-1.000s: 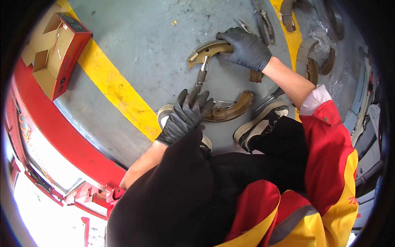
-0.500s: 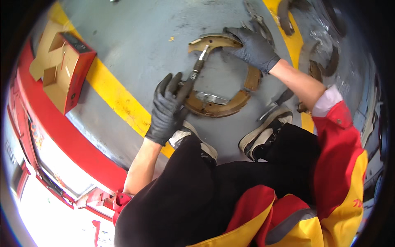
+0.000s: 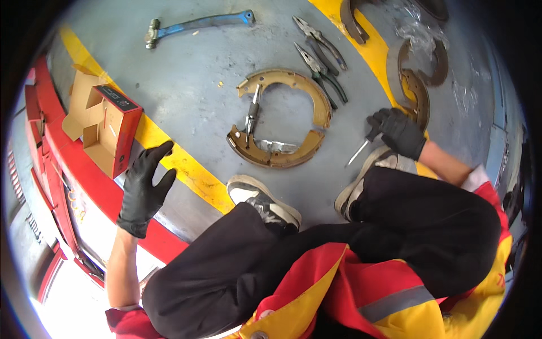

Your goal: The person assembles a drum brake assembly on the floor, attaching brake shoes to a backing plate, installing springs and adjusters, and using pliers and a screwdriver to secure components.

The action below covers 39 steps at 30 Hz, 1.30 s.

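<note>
My right hand [image 3: 400, 133], in a dark glove, has its fingers round the dark handle of a screwdriver [image 3: 358, 152] beside my right shoe. The screwdriver's shaft points down to the left. My left hand [image 3: 144, 189], gloved too, is empty, with thumb and fingers apart, near the open red carton. Between the hands, an upper brake shoe [image 3: 319, 99] and a lower brake shoe [image 3: 291, 160] lie on the floor in a ring. An adjuster rod [image 3: 253, 116] spans them on the left. A silver metal strut [image 3: 276, 147] rests inside the lower shoe.
A blue-handled hammer [image 3: 206, 21] and two pliers [image 3: 323, 70] lie beyond the ring. The open carton [image 3: 125, 133] stands left, by a red metal edge [image 3: 70, 169]. More brake shoes [image 3: 418, 99] and clear plastic wrap [image 3: 415, 31] lie at right. My shoes [image 3: 265, 200] flank the near side.
Both hands have left the brake shoes and adjuster. My left hand moved left and opened; my right came nearer and took hold of the screwdriver. The upper shoe now rests on the floor.
</note>
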Motion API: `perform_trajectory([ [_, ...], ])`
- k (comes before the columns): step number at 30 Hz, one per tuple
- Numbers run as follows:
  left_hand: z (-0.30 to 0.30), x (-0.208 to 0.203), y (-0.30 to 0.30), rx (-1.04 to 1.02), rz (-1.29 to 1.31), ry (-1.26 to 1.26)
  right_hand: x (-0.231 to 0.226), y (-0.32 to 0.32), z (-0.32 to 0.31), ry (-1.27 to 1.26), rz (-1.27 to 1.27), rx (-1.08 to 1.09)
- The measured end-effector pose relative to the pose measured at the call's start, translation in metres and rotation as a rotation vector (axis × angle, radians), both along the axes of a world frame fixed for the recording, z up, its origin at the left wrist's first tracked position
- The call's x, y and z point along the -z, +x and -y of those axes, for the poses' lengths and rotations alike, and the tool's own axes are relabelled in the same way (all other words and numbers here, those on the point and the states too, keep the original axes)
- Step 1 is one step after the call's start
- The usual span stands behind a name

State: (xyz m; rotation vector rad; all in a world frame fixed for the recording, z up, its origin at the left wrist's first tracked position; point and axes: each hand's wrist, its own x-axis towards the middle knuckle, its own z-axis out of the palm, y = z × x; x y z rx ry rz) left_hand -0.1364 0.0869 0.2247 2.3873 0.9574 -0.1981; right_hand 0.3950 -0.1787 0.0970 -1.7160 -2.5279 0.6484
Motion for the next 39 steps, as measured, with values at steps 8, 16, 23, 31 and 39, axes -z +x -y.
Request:
perform_trajectory([
  [8,-0.020,0.072,0.096,0.143,0.169,-0.184,-0.014,-0.009,-0.001,-0.176,-0.310,0.202],
  [16,-0.030,0.164,0.168,0.210,0.343,-0.183,-0.093,-0.088,-0.049,-0.707,-0.712,0.903],
  [23,-0.041,0.203,0.167,0.170,0.428,-0.330,0.020,-0.218,-0.056,-0.757,-1.230,1.365],
  [31,-0.044,0.214,0.164,0.155,0.471,-0.321,0.042,-0.234,-0.052,-0.292,-0.839,0.912],
  [39,-0.045,0.198,0.165,0.164,0.439,-0.260,0.028,-0.303,-0.065,-0.115,-0.660,0.914],
])
